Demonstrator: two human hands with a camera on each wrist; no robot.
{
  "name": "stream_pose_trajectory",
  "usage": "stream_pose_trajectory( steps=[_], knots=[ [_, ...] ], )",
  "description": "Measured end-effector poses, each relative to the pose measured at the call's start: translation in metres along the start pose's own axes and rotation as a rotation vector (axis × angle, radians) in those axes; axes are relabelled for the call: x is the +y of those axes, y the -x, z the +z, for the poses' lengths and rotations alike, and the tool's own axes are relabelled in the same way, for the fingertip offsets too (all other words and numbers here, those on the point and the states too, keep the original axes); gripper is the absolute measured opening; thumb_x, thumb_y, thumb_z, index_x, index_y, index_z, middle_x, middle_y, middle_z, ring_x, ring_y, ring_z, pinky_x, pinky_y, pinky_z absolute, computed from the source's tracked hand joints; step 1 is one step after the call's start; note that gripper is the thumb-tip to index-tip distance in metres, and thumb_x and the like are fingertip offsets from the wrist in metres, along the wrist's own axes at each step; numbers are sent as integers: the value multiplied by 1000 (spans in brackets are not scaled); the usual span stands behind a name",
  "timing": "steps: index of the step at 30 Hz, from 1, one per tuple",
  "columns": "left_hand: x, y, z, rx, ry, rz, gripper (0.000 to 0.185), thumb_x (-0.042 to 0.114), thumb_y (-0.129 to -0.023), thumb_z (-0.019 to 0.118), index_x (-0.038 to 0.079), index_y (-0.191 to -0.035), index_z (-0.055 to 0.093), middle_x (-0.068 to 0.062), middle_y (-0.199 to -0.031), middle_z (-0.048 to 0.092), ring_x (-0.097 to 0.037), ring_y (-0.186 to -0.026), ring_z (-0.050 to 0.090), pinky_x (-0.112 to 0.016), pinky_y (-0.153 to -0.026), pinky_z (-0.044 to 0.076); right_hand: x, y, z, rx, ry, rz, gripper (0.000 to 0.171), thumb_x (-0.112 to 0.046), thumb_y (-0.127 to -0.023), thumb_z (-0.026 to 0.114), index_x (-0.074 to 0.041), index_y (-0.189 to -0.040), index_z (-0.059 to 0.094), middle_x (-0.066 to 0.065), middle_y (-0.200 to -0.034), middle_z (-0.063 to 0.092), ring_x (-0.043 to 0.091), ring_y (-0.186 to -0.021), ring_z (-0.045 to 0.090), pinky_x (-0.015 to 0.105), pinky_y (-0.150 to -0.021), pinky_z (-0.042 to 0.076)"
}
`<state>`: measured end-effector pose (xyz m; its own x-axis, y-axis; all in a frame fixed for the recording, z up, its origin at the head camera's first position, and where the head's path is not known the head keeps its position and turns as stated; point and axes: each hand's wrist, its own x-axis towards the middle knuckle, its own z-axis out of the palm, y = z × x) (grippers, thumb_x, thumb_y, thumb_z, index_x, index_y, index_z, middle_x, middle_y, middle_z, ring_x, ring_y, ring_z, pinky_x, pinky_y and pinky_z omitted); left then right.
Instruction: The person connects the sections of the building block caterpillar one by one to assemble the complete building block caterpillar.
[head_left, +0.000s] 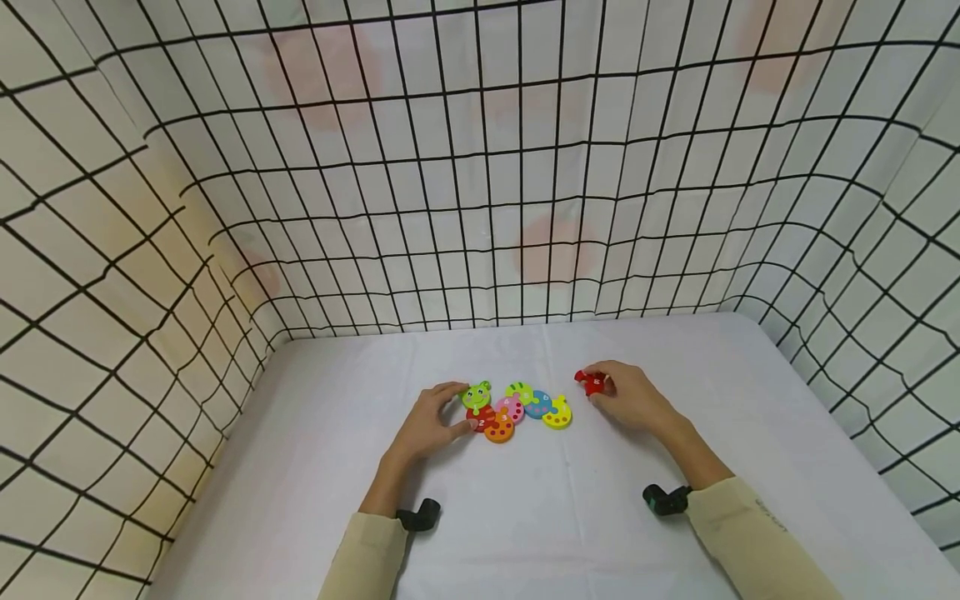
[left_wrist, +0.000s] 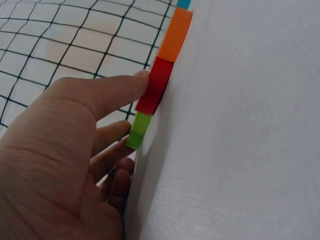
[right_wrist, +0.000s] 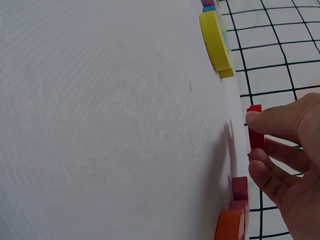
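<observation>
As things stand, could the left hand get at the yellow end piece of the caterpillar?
Probably yes: the left hand rests at the green head, and the yellow piece lies uncovered along the same row.

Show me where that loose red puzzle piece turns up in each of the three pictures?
Head: red piece, right of centre, pinched by the right hand.
Left wrist: not in it.
Right wrist: red piece, right edge, between thumb and fingers.
Shared landmark: the yellow piece ending the caterpillar row.

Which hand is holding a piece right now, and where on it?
The right hand pinches the loose red piece by its edges. The left hand only touches the caterpillar puzzle.
</observation>
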<state>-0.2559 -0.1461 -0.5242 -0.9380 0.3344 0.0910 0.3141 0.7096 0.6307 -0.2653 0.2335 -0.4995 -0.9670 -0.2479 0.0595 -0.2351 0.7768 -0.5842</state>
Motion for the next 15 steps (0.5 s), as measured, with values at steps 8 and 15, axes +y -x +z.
stream_pose_trajectory(
  steps=[8, 15],
  knots=[
    [-1, -1, 1, 6, 2, -2, 63, 33, -88, 77, 19, -146, 59, -8, -154, 53, -34, -141, 46, -58, -116, 40, -6, -1, -1, -51, -22, -43, 44, -12, -93, 74, -12, -136, 63, 4, -106, 65, 20, -91, 56, 30, -76, 53],
    [0, -1, 2, 10, -1, -10, 63, 35, -88, 77, 20, -146, 59, -8, -154, 53, -34, -142, 46, -58, -118, 39, -9, -3, 4, -82, -24, -77, 46, -11, -94, 71, -18, -139, 62, 2, -119, 66, 20, -99, 56, 27, -77, 55]
  ],
)
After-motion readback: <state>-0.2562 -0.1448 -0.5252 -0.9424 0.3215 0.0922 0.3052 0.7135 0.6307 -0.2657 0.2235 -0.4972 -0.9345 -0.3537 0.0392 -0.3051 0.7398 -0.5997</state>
